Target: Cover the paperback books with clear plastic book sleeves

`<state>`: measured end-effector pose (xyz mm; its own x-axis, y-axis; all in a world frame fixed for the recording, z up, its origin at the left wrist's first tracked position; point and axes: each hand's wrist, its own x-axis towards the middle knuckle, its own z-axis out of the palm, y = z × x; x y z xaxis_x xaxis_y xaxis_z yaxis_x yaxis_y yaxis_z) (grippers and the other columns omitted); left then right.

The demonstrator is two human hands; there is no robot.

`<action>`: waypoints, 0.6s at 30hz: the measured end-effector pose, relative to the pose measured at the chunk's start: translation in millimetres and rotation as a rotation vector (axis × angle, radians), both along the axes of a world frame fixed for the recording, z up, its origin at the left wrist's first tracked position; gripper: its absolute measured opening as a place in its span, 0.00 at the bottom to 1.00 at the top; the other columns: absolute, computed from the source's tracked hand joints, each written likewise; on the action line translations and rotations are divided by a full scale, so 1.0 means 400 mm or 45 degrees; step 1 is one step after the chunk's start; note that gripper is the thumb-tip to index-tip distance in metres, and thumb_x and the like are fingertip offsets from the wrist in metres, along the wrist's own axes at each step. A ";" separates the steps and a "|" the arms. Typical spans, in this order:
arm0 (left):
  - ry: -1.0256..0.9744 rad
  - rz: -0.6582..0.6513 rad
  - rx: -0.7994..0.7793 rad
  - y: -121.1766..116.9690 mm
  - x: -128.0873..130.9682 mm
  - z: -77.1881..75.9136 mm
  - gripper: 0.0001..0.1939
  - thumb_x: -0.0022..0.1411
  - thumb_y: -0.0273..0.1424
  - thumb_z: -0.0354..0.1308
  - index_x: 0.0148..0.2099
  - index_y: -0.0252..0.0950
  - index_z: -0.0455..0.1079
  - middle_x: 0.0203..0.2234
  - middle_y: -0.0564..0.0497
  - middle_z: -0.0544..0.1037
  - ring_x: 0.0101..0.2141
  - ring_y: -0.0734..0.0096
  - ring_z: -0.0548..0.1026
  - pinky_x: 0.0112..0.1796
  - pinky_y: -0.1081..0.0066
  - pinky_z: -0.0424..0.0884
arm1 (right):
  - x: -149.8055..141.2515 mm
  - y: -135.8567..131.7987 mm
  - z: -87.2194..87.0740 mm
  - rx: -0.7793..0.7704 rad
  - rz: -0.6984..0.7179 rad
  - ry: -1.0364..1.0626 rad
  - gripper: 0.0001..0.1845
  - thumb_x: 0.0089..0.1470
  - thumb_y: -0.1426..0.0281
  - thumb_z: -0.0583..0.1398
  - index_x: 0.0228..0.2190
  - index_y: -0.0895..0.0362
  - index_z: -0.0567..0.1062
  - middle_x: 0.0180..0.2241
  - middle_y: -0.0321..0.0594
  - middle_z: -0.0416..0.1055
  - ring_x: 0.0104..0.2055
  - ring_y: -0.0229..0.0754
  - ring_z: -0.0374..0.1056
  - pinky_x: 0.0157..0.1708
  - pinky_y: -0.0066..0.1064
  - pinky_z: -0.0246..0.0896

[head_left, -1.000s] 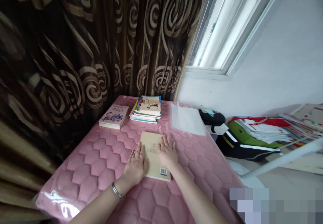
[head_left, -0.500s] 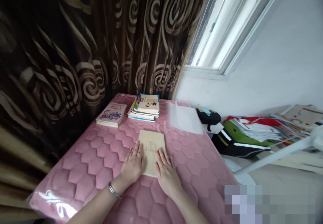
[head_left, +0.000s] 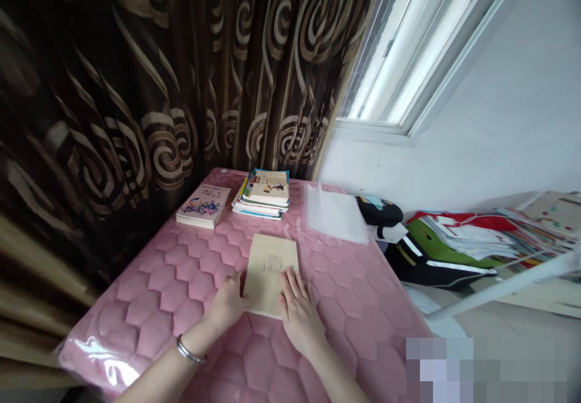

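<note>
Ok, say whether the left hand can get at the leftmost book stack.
Probably yes: nothing stands between the left hand and that book stack on the pink cover, though it must reach forward.

The book (head_left: 263,282) is pale yellow, the quilted cover (head_left: 181,285) pink with hexagons, the curtain (head_left: 181,76) at upper left dark brown with beige swirls.

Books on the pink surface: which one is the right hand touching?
The cream book, under the right hand; the low stack and taller pile lie farther back, untouched, with illustrated covers.
</note>
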<state>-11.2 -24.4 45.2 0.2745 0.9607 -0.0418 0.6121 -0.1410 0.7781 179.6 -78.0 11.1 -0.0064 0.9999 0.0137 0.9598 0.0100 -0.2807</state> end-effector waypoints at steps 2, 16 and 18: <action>-0.223 -0.019 -0.168 0.010 -0.006 -0.004 0.22 0.47 0.20 0.56 0.47 0.32 0.71 0.40 0.46 0.81 0.39 0.64 0.79 0.38 0.70 0.74 | -0.001 0.000 -0.001 -0.001 0.002 0.002 0.31 0.65 0.64 0.41 0.67 0.59 0.50 0.70 0.37 0.34 0.71 0.46 0.31 0.68 0.45 0.34; -0.375 0.065 -0.476 0.029 -0.006 -0.011 0.10 0.46 0.30 0.64 0.32 0.33 0.70 0.27 0.51 0.79 0.31 0.63 0.77 0.29 0.72 0.68 | -0.004 0.001 0.012 -0.030 0.006 0.035 0.32 0.65 0.64 0.40 0.67 0.61 0.50 0.69 0.38 0.33 0.71 0.46 0.29 0.68 0.46 0.33; -0.393 0.120 -0.425 0.012 0.010 -0.013 0.07 0.48 0.28 0.62 0.32 0.34 0.68 0.27 0.51 0.79 0.31 0.65 0.77 0.29 0.72 0.69 | -0.008 0.001 0.022 -0.060 0.007 0.054 0.32 0.65 0.65 0.41 0.66 0.61 0.50 0.69 0.39 0.32 0.71 0.46 0.29 0.68 0.47 0.33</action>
